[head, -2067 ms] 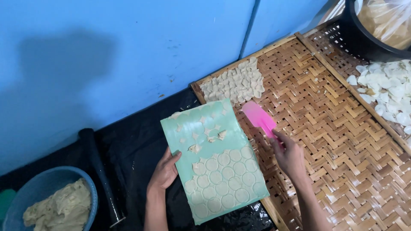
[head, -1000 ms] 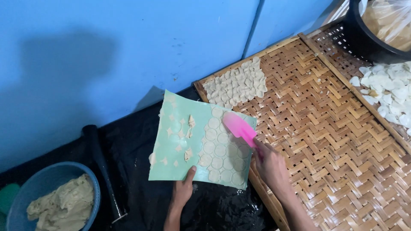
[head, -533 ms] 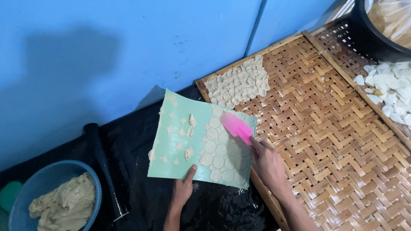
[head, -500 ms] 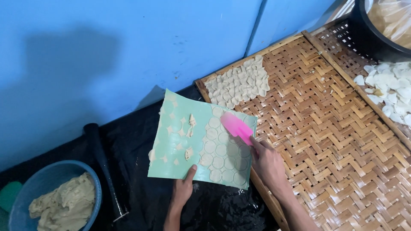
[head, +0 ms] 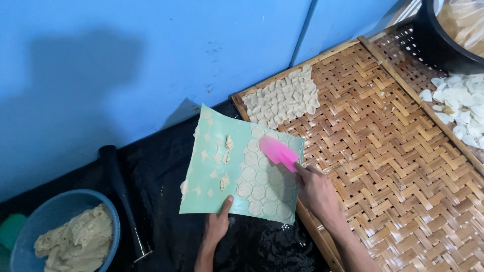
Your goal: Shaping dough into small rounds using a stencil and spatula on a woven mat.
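My left hand (head: 216, 226) grips the near edge of a pale green mat (head: 212, 151) and holds it tilted up. Thin round dough discs (head: 259, 184) cover its right half, and small dough scraps (head: 224, 163) stick to its left half. My right hand (head: 315, 189) holds a pink scraper (head: 278, 152) with its blade pressed on the discs near the mat's upper right. The mat's right edge overlaps the rim of a woven bamboo tray (head: 383, 151).
A patch of cut dough pieces (head: 281, 100) lies at the tray's far left corner. A second tray with white pieces (head: 461, 108) and a black tub (head: 443, 45) stand at right. A blue bowl of dough (head: 70, 236) and a black rolling pin (head: 121, 196) lie on black sheeting. A blue wall stands behind.
The mat has swung from upright in front of me to tilted leftward. My right hand brought the pink scraper from the tray onto the discs; little moved in the last half second.
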